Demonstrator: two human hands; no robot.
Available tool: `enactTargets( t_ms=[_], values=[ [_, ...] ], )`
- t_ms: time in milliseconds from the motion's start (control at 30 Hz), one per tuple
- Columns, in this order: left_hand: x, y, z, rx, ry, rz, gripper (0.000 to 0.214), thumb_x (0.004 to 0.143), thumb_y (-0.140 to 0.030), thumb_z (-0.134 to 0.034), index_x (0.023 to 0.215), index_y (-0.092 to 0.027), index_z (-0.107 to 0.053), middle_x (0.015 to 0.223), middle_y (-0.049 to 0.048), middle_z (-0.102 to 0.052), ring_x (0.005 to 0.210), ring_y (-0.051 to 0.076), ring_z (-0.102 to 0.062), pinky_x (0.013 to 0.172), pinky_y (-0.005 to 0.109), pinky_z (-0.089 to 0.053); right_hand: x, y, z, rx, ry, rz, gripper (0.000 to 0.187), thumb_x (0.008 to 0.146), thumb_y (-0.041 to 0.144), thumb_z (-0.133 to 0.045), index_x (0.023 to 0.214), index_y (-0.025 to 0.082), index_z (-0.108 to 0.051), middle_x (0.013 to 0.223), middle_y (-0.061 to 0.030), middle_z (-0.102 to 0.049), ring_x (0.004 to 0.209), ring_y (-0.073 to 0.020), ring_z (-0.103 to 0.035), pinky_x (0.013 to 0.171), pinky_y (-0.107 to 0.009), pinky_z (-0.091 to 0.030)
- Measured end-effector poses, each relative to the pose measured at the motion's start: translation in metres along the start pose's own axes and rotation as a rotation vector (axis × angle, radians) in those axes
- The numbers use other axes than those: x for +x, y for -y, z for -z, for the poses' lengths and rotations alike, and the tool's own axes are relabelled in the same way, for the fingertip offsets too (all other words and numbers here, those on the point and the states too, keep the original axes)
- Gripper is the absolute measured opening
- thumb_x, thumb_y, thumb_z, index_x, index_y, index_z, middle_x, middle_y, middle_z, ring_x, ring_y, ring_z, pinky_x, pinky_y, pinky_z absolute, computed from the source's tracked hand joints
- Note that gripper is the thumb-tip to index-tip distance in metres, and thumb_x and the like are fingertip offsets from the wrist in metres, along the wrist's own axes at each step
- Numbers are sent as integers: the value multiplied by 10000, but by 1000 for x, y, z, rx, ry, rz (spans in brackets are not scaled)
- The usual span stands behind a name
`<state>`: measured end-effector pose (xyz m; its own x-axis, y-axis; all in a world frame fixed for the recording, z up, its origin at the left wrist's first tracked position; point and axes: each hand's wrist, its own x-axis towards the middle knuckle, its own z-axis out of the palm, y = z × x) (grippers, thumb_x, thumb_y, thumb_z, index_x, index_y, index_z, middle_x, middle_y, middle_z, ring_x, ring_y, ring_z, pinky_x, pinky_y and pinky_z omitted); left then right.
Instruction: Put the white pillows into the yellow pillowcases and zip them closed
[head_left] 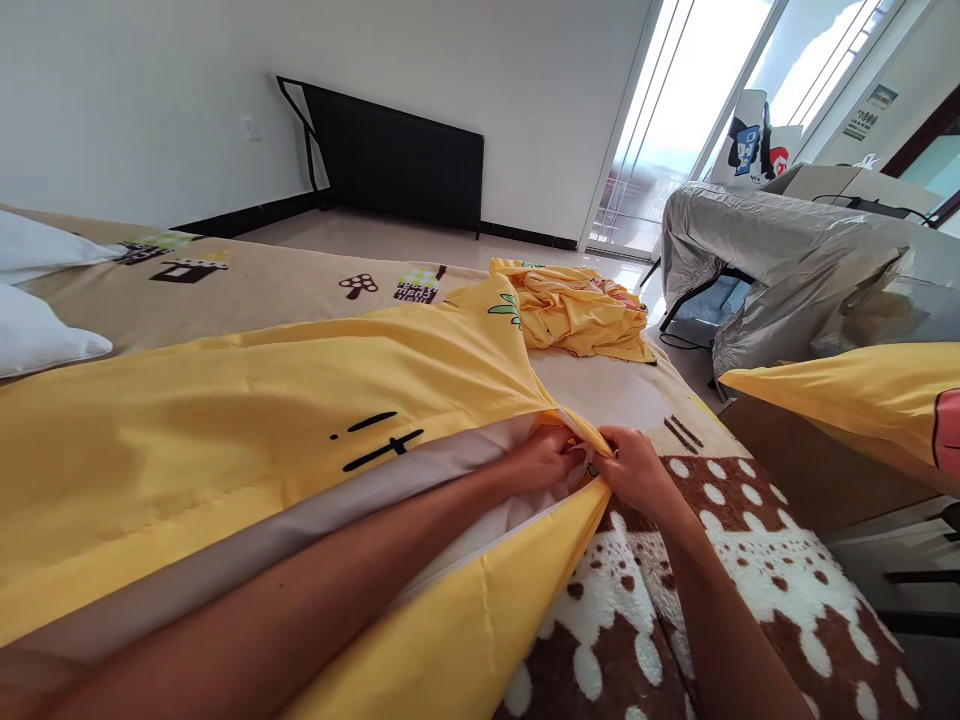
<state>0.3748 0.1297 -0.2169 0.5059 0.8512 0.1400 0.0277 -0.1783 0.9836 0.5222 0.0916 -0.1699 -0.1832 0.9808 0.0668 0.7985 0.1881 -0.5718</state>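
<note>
Across brown-and-beige plush bedding lies our yellow printed-fabric cover, spread but unclosed, our right hand pinching its rim near the bedding's right edge, our left hand clamped on pale cloth inside.

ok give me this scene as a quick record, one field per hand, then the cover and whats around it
left hand: inside the opening of the yellow cover, close to the right hand; fingertips partly hidden, grip unclear
right hand: gripping the yellow cover at the opening's far end
yellow cover: spread over the bed, opening gaping, pale lining showing
under it: brown-and-white blanket
left edge: white pillows
beyond: crumpled yellow cloth
by wall: black panel
</note>
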Motion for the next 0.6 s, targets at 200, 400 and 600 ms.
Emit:
enactTargets(
  t_ms=[200, 400, 600],
  values=[
    [3, 7, -2, -39, -16, 13, 190, 775, -138, -556, 940, -123, -648, 994, 94, -695, 983, 220, -616, 915, 339, -469, 0, 0, 0, -44, 20, -6, 46, 666, 174, -459, 625, 184, -441, 572, 35, -477, 566, -103, -386, 525, -223, -239],
    [1, 7, -1, -133, -16, 25, 181, 714, -123, -603, 889, -122, -650, 939, 86, -710, 929, 215, -634, 886, 344, -482, -4, 7, -5, -112, -14, -33, 106, 809, 231, -493, 715, 191, -466, 670, -11, -576, 602, -128, -439, 567, -225, -268],
    [2, 6, -2, -213, 31, 31, 213, 657, -143, -655, 869, -120, -661, 890, 70, -714, 883, 197, -640, 823, 299, -492, -6, 8, -11, -278, -31, -72, 103, 805, 105, -470, 746, 180, -509, 745, -66, -640, 664, -158, -521, 584, -244, -249]
  ],
)
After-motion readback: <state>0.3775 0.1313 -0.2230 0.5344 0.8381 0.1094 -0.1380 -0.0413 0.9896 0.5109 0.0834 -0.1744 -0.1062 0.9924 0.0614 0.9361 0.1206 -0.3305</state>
